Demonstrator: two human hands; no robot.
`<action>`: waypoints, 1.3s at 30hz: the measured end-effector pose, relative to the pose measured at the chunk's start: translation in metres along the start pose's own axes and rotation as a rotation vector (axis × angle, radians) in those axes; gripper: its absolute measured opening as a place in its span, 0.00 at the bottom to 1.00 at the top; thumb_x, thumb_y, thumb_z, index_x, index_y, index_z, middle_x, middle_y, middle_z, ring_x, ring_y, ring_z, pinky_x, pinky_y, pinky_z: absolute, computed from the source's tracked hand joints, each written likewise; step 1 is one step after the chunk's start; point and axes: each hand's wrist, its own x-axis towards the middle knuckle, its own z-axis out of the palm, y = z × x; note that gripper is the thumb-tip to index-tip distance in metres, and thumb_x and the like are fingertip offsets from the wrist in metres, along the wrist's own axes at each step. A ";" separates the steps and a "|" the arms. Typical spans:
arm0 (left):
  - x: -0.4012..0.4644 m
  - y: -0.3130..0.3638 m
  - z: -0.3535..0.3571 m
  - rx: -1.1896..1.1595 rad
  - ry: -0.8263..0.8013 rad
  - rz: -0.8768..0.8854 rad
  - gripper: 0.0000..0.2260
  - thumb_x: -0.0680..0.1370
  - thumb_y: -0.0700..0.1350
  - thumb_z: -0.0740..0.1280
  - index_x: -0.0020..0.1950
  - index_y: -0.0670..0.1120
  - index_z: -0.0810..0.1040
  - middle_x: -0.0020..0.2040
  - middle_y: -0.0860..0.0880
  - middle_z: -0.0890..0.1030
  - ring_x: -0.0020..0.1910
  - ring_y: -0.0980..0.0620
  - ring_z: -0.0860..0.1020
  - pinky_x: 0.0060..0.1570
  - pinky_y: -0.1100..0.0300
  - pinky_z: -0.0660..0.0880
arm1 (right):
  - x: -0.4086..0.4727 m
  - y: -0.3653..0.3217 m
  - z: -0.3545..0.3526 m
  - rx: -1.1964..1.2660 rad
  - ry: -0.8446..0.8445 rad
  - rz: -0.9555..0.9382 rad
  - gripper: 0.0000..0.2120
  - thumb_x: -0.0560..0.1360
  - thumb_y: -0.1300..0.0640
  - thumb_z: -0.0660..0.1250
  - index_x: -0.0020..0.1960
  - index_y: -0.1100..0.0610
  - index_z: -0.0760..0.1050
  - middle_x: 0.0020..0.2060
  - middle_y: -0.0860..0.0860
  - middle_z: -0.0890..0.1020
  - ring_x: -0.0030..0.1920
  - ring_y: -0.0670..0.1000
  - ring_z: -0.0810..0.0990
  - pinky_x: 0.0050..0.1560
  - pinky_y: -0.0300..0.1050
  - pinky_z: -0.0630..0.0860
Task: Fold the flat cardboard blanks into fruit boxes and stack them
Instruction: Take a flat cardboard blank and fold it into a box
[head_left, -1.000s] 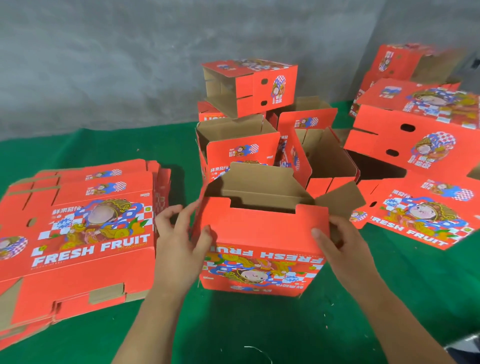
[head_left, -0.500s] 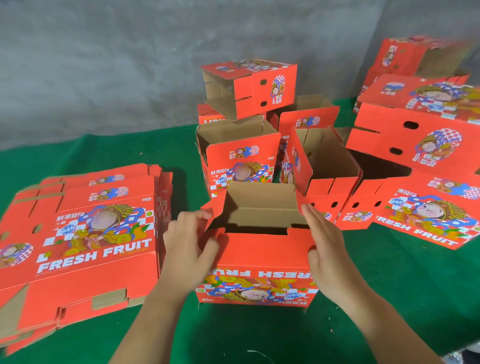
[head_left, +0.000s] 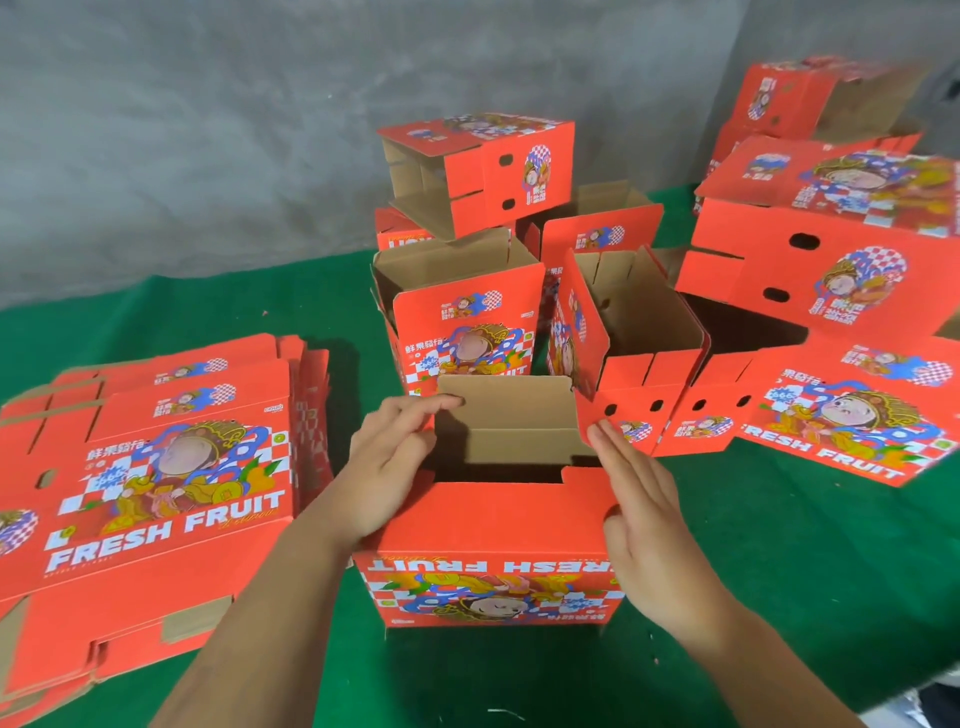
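Hands flat and open, your left hand (head_left: 387, 457) and right hand (head_left: 641, 512) press the box (head_left: 498, 535) sides, its opening between them.

1. A bare packing workshop: a rough grey concrete wall (head_left: 208, 130) fills the upper frame.
2. A green cloth work surface (head_left: 779, 571) carries flat printed blanks (head_left: 156, 467) at left and folded fruit boxes (head_left: 467, 322) in the centre and at right.
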 end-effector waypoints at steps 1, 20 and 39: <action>0.002 -0.001 0.000 0.010 0.000 -0.018 0.21 0.78 0.54 0.52 0.66 0.73 0.71 0.61 0.66 0.69 0.67 0.58 0.64 0.69 0.51 0.58 | 0.001 0.000 0.001 0.007 0.008 0.006 0.45 0.75 0.76 0.58 0.82 0.42 0.52 0.81 0.37 0.54 0.81 0.47 0.52 0.78 0.34 0.48; 0.003 -0.020 0.017 0.422 -0.045 0.006 0.30 0.67 0.77 0.65 0.63 0.63 0.75 0.64 0.63 0.74 0.67 0.51 0.69 0.66 0.47 0.60 | 0.035 -0.003 -0.006 0.279 -0.123 0.441 0.36 0.76 0.38 0.71 0.79 0.38 0.59 0.69 0.42 0.61 0.71 0.42 0.64 0.71 0.45 0.61; 0.001 0.047 0.010 -0.489 0.680 -0.124 0.06 0.81 0.46 0.69 0.53 0.57 0.84 0.50 0.67 0.84 0.52 0.71 0.80 0.50 0.76 0.72 | 0.064 -0.016 -0.053 0.904 0.092 0.848 0.19 0.69 0.30 0.70 0.45 0.44 0.88 0.44 0.51 0.89 0.42 0.54 0.88 0.41 0.49 0.84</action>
